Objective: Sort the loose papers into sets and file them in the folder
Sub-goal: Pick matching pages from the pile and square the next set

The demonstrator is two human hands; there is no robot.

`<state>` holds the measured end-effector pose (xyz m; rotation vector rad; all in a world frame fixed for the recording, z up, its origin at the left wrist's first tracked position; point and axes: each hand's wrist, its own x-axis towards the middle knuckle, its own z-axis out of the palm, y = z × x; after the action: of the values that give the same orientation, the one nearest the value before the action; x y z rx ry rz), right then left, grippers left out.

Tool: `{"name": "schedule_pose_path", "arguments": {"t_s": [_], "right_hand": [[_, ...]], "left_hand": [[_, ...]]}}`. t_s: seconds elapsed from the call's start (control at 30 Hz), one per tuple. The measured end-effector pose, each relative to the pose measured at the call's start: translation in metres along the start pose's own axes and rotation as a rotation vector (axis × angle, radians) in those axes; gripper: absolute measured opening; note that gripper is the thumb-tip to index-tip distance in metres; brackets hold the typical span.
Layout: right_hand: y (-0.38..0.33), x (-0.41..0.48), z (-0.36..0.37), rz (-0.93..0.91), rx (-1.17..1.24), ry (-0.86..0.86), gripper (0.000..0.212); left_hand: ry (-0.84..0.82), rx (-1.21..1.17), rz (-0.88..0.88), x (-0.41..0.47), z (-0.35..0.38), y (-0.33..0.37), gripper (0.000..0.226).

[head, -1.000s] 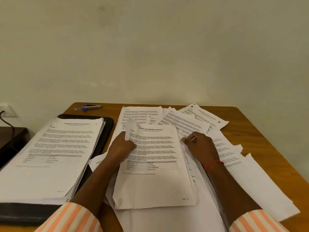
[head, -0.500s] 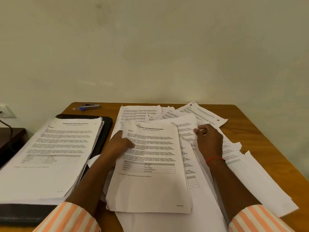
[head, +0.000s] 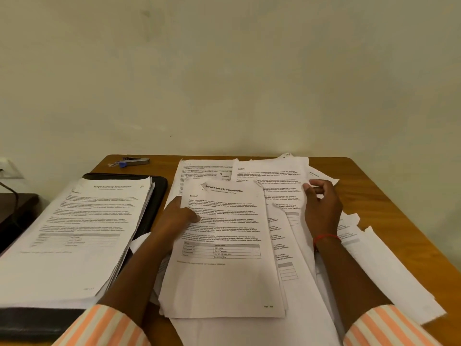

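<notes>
My left hand (head: 178,217) grips the top set (head: 224,278) by its left edge. My right hand (head: 323,208) pinches a loose sheet (head: 272,174) farther off, fingers curled. Wooden table (head: 379,196), pale wall (head: 224,71) beyond.

loose papers (head: 282,191): printed, fanned, table centre | folder (head: 159,196): black, open, left, under stack

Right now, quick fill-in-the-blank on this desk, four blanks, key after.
The left hand holds a paper set titled "Sample ____ Documentation".
The right hand pinches a sheet headed "Section ____".
The thick stack lies on a black ____.
The stapler sits near the table's far ____ corner.
Missing: Internship; 4; folder; left.
</notes>
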<state>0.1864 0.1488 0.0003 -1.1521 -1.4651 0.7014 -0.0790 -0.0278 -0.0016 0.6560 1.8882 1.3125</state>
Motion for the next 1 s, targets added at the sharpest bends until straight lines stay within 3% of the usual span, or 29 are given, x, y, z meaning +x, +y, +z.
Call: {"name": "schedule_pose_path", "arguments": {"t_s": [0.1, 0.2, 0.4, 0.53, 0.6, 0.7, 0.77, 1.0], "right_hand": [[-0.001, 0.000, 0.001, -0.015, -0.042, -0.022, 0.027], [-0.004, 0.001, 0.001, -0.130, -0.271, -0.091, 0.033], [-0.013, -0.011, 0.004, -0.036, -0.700, -0.680, 0.036], [-0.009, -0.005, -0.001, 0.015, -0.558, -0.819, 0.034], [-0.007, -0.003, -0.003, 0.030, -0.424, -0.735, 0.031], [0.000, -0.001, -0.003, 0.010, -0.259, -0.312, 0.018], [0.001, 0.001, -0.005, 0.044, -0.155, -0.139, 0.013], [0.000, 0.005, -0.009, 0.081, 0.005, 0.059, 0.019]], "left_hand": [[0.006, -0.011, -0.006, -0.001, 0.000, 0.000, 0.039], [0.012, -0.040, -0.005, -0.002, 0.001, 0.001, 0.041], [0.017, -0.059, 0.002, -0.003, 0.002, 0.002, 0.037], [0.017, -0.067, 0.015, -0.005, 0.002, 0.003, 0.036], [0.009, -0.074, 0.015, -0.004, 0.002, 0.003, 0.034], [-0.018, -0.102, 0.029, -0.003, 0.002, 0.003, 0.035], [-0.041, -0.112, 0.027, -0.003, 0.001, 0.003, 0.036], [-0.159, -0.093, 0.053, -0.001, -0.001, 0.001, 0.046]]}}
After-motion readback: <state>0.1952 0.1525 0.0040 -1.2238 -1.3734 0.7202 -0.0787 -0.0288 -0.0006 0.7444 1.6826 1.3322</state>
